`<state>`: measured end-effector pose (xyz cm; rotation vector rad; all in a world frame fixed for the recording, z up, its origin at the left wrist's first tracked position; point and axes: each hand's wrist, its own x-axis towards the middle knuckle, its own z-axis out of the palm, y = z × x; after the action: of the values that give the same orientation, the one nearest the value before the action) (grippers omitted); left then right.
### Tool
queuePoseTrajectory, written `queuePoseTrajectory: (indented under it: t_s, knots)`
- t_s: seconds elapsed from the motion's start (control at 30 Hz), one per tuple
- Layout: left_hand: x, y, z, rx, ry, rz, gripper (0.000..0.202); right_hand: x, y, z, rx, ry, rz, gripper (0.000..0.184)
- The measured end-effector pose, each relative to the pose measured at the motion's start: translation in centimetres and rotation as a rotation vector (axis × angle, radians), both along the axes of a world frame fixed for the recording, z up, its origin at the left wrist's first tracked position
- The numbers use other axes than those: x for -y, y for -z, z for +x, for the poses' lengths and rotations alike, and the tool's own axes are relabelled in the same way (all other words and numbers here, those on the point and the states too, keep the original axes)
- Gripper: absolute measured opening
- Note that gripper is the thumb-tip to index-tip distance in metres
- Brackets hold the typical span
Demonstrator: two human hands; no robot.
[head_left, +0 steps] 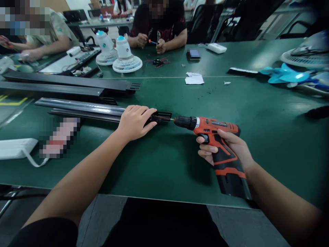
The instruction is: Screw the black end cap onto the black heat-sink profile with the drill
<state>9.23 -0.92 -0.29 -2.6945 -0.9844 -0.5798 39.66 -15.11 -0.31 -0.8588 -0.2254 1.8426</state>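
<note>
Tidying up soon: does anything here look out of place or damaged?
Only litter: torn white paper scraps and dark specks lie loose on the green table mat beyond the black metal rail and orange cordless drill.

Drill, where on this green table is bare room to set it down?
Bare table lies beyond the drill up to the paper scraps, and near the edge between left hand and right hand. Crowded: black rails at left, white fans far side.
</note>
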Motion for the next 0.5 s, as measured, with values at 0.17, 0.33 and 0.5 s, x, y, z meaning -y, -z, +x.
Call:
queuePoseTrajectory:
  t_s: [0.17, 0.33, 0.5]
  knots:
    - [0.06, -0.02, 0.05, 0.015, -0.004, -0.015, 0.049, -0.08, 0.17, 0.12, 0.035, -0.012, 0.014, 0.03]
    - [0.07, 0.03, 0.07, 0.015, -0.006, -0.014, 0.048, 0.02, 0.11, 0.1, 0.034, -0.019, 0.02, 0.031]
    - [0.01, 0.13, 0.08, 0.026, -0.008, -0.015, 0.048, -0.01, 0.05, 0.0, 0.047, -0.008, 0.011, 0.03]
